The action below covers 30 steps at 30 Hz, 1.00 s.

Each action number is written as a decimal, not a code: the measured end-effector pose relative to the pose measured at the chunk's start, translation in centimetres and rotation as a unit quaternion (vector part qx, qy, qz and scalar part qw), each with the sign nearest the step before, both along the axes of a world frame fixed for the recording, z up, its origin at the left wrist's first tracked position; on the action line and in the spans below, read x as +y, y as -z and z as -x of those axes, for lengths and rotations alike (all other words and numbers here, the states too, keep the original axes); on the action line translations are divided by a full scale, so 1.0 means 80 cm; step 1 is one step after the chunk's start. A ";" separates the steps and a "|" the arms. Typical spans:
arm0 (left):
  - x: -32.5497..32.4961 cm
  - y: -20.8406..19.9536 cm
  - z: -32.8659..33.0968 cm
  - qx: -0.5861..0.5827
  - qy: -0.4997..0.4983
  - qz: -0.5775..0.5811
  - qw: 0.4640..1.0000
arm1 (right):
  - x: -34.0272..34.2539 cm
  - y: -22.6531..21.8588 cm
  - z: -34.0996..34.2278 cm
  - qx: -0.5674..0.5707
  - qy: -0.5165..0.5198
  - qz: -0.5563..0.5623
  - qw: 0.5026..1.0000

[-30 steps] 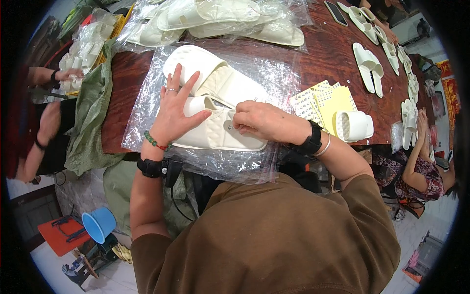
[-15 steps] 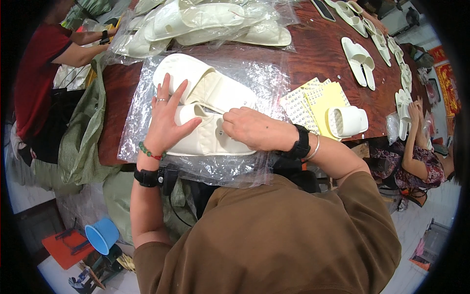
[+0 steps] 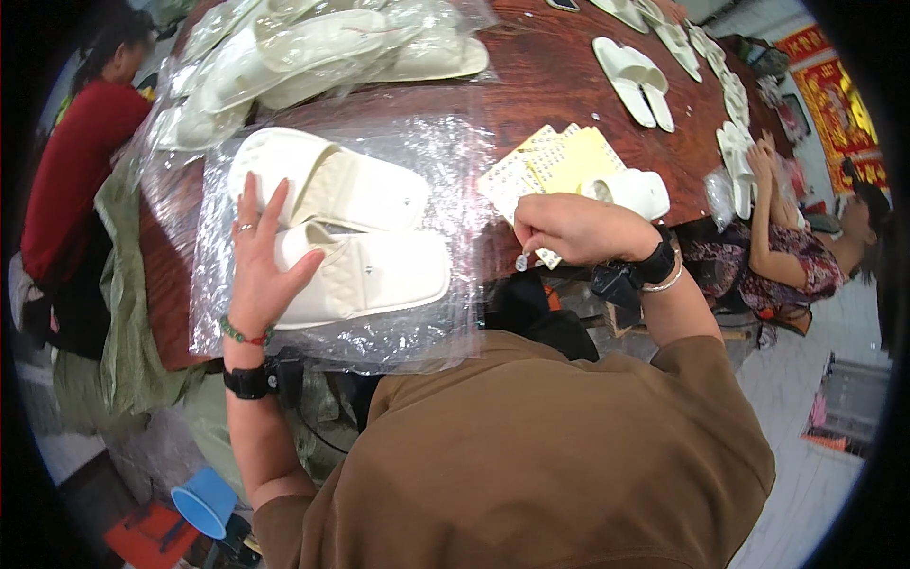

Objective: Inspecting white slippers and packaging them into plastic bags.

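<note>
A pair of white slippers lies side by side on a clear plastic bag [image 3: 459,152], the far slipper [image 3: 384,194] and the near slipper [image 3: 408,270] both with toe ends to the left. My left hand [image 3: 265,270] is spread over their toe ends, fingers apart. A small mark shows on each insole. My right hand [image 3: 588,228] is off to the right, thumb and forefinger pinched on a small round sticker [image 3: 521,262]. Behind it lie yellow and white sticker sheets [image 3: 559,152], with another white slipper [image 3: 640,193] resting on them.
Bagged white slippers [image 3: 303,57] are piled at the far left of the dark red table [image 3: 540,66]. More pairs [image 3: 635,81] line the far right. A person in red [image 3: 85,180] is at the left, another in a patterned top [image 3: 806,256] at the right.
My right hand has left the near slipper and moved right, beside the sticker sheets, with a small sticker at its fingertips. My left hand stays on the slippers; the whole view has shifted.
</note>
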<state>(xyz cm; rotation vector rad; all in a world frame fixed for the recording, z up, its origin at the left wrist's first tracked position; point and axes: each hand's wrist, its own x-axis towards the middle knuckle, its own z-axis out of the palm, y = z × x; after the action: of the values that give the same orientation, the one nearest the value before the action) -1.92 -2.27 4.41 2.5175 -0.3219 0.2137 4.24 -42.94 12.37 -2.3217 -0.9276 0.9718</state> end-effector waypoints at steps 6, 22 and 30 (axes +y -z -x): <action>-0.003 -0.003 -0.002 -0.003 0.010 0.005 1.000 | -0.030 0.035 0.030 -0.048 0.029 -0.016 0.998; -0.002 0.001 -0.002 -0.006 0.009 0.004 1.000 | -0.020 0.075 0.027 -0.130 0.102 -0.005 0.986; 0.000 -0.002 -0.002 -0.001 0.010 -0.025 1.000 | -0.010 0.067 0.030 -0.127 0.061 0.045 0.989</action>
<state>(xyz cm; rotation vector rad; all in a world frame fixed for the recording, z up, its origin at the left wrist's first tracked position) -1.72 -2.25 4.59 2.5622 -0.3561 0.2028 1.82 -43.75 7.00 -2.5890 -0.8409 0.6913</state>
